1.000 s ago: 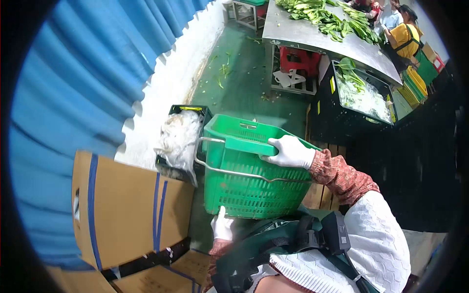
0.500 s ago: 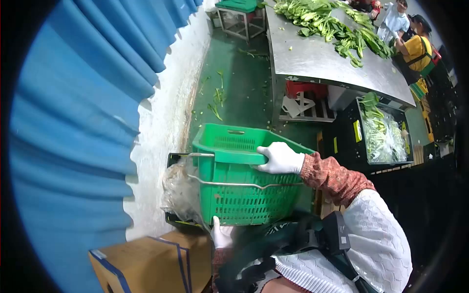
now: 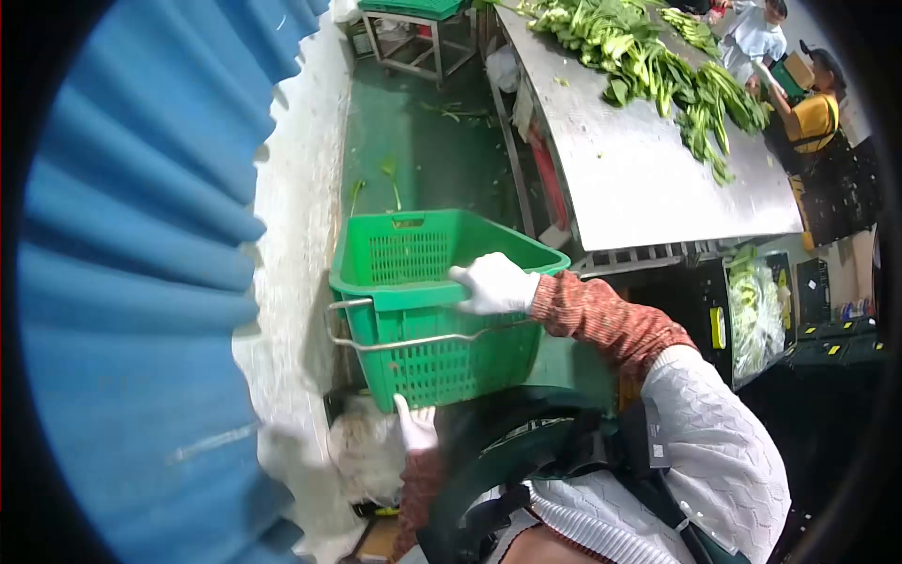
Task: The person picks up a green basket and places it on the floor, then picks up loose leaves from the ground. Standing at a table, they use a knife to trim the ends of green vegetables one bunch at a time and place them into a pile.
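Observation:
A green plastic crate (image 3: pixel 451 371) with slotted walls and metal bail handles is held up in front of me, tilted. My right hand (image 3: pixel 496 284), in a white glove, is closed over its near rim. Low at the crate's near bottom edge is my left hand (image 3: pixel 416 423), also gloved, thumb up and fingers spread, supporting the crate from beneath. What I can see of the crate's inside is bare green plastic. Beneath it, next to the wall, a clear plastic bag (image 3: pixel 362 449) sits in a dark container.
Leafy greens (image 3: pixel 648 70) lie on a steel table (image 3: pixel 648 202) at the right. Bagged greens (image 3: pixel 754 305) fill a black crate beside it. A blue curtain (image 3: pixel 141 282) and white wall (image 3: pixel 296 197) run along the left. Two people stand beyond the table; a metal stand (image 3: pixel 413 42) is ahead.
The green crate and both hands have moved forward along the wall, away from the cardboard box. My view has shifted, bringing the steel table closer. Both hands stay on the crate.

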Demonstrator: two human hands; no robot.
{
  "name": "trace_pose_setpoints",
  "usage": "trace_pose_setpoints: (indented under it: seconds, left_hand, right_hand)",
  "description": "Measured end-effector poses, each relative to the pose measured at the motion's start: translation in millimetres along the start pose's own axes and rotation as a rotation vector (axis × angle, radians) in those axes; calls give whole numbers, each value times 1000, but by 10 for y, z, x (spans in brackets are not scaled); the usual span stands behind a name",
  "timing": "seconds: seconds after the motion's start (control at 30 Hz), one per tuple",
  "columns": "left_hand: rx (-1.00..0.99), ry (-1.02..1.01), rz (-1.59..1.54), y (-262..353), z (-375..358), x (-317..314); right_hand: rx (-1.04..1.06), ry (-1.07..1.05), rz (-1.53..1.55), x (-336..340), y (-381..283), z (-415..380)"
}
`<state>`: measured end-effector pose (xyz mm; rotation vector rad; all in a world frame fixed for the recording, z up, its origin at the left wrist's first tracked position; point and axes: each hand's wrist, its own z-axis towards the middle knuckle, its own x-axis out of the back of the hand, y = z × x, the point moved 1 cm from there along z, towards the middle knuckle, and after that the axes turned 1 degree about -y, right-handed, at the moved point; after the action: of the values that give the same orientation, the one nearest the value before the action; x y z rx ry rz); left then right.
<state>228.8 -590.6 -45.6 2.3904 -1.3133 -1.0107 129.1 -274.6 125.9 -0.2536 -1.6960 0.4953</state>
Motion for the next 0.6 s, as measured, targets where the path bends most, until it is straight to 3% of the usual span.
trace_pose_setpoints:
  seconds: [0.07, 0.13, 0.17, 0.2, 0.33, 0.37, 0.4, 0.43, 0.5, 0.53, 0.57, 0.6]
  left_hand:
    - [24, -137, 5, 236, 836, -419]
    - [173, 60, 42, 357, 1778, -773]
    - [187, 7, 336, 500, 2015, -1016]
    - [241, 105, 495, 536, 2328, -1144]
    - [278, -43, 372, 851, 2588, -1635]
    - [268, -51, 373, 944, 2573, -1631]
    - [256, -62, 374, 1049, 2557, -1580]
    - [260, -44, 398, 1149, 2528, -1410]
    - [268, -54, 449, 1300, 2569, -915]
    - [249, -180, 497, 1258, 2718, -289]
    - [208, -341, 545, 1208, 2856, 318]
    - [225, -377, 563, 1244, 2840, 758]
  right_hand:
    - [-6, 58, -78, 91, 309, 646]
    - [-43, 108, -145, 141, 653, 1228]
    - [-10, 160, -147, 52, 908, 1469]
    - [-63, 111, -164, -57, 1102, 1679]
    - [-234, 64, -172, -950, 1919, 1965]
    - [-343, -90, -170, -1177, 2059, 1939]
    - [-397, -114, -164, -1334, 2100, 1897]
    - [-514, -297, 73, -1507, 2146, 1900]
    - [-472, -360, 231, -1623, 1951, 1778]
    - [-416, -357, 258, -1644, 1863, 1707]
    - [-492, -363, 359, -1599, 1761, 1630]
    - [-508, -341, 406, -1666, 1736, 1537]
